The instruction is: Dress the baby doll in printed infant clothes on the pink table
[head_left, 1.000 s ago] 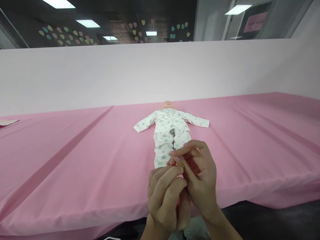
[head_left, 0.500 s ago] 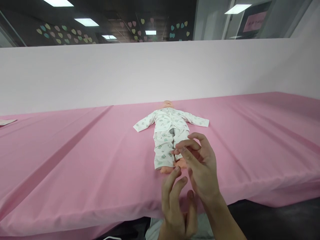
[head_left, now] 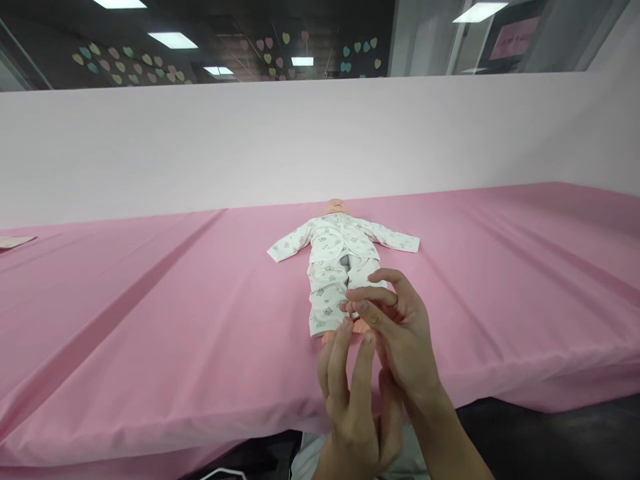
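Observation:
A baby doll lies face up on the pink sheet (head_left: 165, 347), its bare feet toward me. It wears a white printed jacket (head_left: 327, 239) with the sleeves spread wide, and matching trousers (head_left: 326, 293). In front of the doll's legs I hold up my right hand (head_left: 403, 327), fingers curved and apart, with nothing visible in it. Below and slightly left is my left hand (head_left: 353, 400), its fingers raised and spread, also holding nothing that I can see. My hands hide parts of the doll's feet and one trouser leg.
A white wall panel (head_left: 280, 143) rises behind the bed, with dark glass (head_left: 210, 40) above it. At the far left edge lies a flat pale item (head_left: 15, 241). The bed's padded front edge (head_left: 165, 437) runs just before me.
My left hand has risen toward my right hand and now covers more of the doll's feet. My right hand has shifted only slightly. The doll lies as before.

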Available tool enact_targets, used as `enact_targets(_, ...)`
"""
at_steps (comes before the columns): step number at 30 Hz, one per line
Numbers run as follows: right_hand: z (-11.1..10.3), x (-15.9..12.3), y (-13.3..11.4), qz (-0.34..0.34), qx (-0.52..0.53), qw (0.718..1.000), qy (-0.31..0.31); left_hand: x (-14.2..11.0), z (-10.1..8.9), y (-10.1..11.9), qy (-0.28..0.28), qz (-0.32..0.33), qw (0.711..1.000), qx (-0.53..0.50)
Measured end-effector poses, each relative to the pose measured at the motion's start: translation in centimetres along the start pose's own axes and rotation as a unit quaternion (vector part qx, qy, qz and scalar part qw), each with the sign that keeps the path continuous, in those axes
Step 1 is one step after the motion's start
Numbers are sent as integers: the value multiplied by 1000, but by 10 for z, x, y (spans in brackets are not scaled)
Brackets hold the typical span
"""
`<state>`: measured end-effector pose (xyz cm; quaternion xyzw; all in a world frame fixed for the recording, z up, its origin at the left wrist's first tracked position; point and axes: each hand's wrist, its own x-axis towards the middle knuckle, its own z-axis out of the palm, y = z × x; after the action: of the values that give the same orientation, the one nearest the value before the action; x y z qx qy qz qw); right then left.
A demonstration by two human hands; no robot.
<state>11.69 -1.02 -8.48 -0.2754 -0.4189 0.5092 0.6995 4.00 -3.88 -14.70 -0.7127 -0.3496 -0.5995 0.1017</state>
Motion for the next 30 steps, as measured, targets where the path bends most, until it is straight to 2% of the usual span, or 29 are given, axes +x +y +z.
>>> enact_targets(7, 0, -1, -1, 12, 4, 1000, -7, 13, 2, 3, -23, -12, 998, 53)
enact_targets(17, 0, -2, 2, 16, 21, 1000, 5, 4, 1, 4, -10, -43, 999, 4)
enact_targets(23, -1, -2, 3, 25, 34, 999, 22, 0, 2, 4, -24, -30, 999, -19)
enact_targets(30, -1, -2, 1, 35, 43, 998, 24, 2, 2, 5, -22, -12, 1000, 11)
